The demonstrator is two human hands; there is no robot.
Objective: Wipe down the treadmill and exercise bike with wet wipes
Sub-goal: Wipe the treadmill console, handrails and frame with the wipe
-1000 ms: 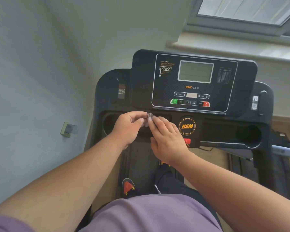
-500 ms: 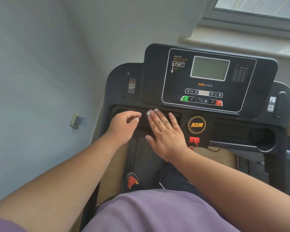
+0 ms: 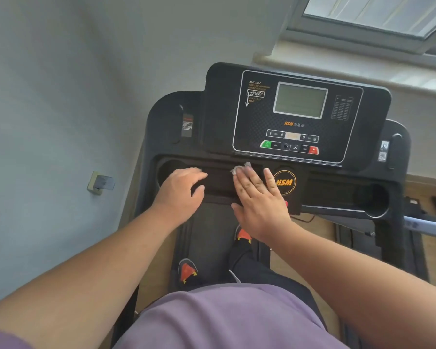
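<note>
Two hands on matte black treadmill tray: right hand flat-fingered over crumpled wipe, left hand loosely curled, empty

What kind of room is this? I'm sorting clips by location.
Probably a room in a home, used for exercise. A treadmill stands close against a plain painted wall, under a window with a sill, and a wall socket sits low beside it.

Both bare forearms reach forward. The left hand lies palm down, fingers loosely curled. The right hand is flat, its straight fingers spread and pressing down.
</note>
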